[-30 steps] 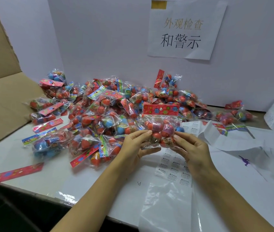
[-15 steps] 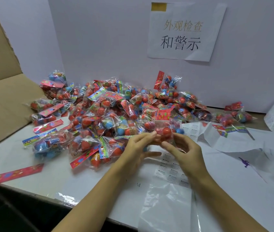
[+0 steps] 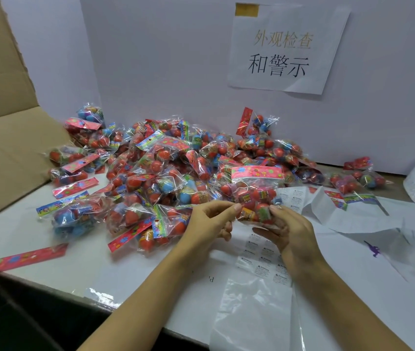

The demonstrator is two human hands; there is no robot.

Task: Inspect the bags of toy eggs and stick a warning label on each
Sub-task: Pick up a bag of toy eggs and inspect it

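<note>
Above the label sheet (image 3: 262,259), at the near edge of the pile of bags (image 3: 166,173): your held bag (image 3: 257,196) is upright again, pink header card on top; half a second ago it was tipped over, card folded back. Left hand (image 3: 206,224) pinches its lower left corner, right hand (image 3: 290,231) curls round the bottom. That reads as inspection mid-turn. No label visible on this face; sticking likely comes next.
</note>
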